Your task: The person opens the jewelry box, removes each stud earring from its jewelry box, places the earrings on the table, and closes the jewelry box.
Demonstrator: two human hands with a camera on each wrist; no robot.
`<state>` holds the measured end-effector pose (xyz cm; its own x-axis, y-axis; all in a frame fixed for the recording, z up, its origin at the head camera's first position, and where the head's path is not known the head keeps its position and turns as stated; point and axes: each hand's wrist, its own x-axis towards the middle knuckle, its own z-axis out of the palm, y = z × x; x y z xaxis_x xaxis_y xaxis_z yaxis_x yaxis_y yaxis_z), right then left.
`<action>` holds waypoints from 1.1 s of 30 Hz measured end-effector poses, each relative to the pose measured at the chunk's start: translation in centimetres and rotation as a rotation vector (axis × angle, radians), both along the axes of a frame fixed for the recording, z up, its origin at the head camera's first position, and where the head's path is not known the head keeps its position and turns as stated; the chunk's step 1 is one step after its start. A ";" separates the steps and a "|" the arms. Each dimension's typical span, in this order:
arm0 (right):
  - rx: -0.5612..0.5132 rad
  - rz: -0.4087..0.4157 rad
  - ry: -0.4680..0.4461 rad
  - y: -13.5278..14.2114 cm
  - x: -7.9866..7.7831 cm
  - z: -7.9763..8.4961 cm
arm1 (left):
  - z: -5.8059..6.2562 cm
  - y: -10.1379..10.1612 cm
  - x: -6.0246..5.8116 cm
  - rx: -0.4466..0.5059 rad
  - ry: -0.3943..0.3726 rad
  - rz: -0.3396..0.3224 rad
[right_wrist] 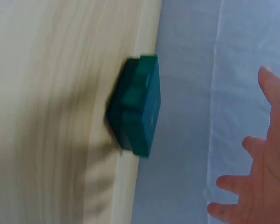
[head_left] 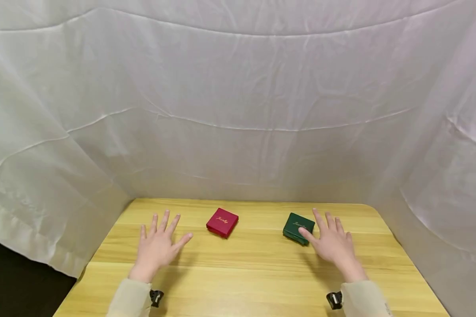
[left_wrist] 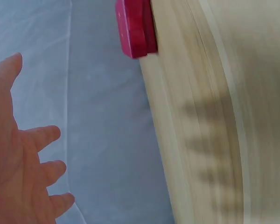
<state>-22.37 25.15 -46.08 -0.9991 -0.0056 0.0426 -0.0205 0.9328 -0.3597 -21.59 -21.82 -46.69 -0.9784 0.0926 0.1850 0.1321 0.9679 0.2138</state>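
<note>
A red square box (head_left: pixel 222 222) with gold lettering lies on the wooden table, left of the middle. To its right sits a dark green box (head_left: pixel 297 228) of like shape, its gold lettering partly covered by a thumb. My left hand (head_left: pixel 157 247), fingers spread, hovers above the table to the left of the red box (left_wrist: pixel 135 29). Spread as well, my right hand (head_left: pixel 331 243) is held over the table just right of the green box (right_wrist: pixel 136 105). In the right wrist view a gap shows between that hand and the box. Both hands hold nothing.
The light wooden table (head_left: pixel 238 273) is bordered at the back and sides by a pale hanging cloth (head_left: pixel 238 97). A dark area (head_left: pixel 20 277) shows at the lower left, beyond the cloth. A black strap device (head_left: pixel 156 298) is at the left wrist, another (head_left: pixel 334 300) at the right.
</note>
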 end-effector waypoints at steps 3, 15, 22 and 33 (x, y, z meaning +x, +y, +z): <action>-0.020 0.016 0.001 -1.2 0.2 -0.3 | 0.0 0.8 0.5 0.011 -0.003 -0.011; -0.187 0.092 0.023 -6.3 0.2 -1.8 | -1.5 4.5 0.9 0.099 -0.011 -0.085; -0.317 0.083 -0.014 -9.2 0.0 -3.1 | -2.8 6.2 -0.3 0.249 -0.030 -0.103; -0.449 0.152 -0.030 -12.5 -1.0 -5.1 | -5.0 7.7 -3.2 0.418 -0.068 -0.080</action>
<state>-23.34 12.61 -51.18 -0.9893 -0.1389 0.0456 -0.1280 0.6723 -0.7292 -24.80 -14.08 -51.67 -0.9825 0.0994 0.1577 0.1749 0.7835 0.5962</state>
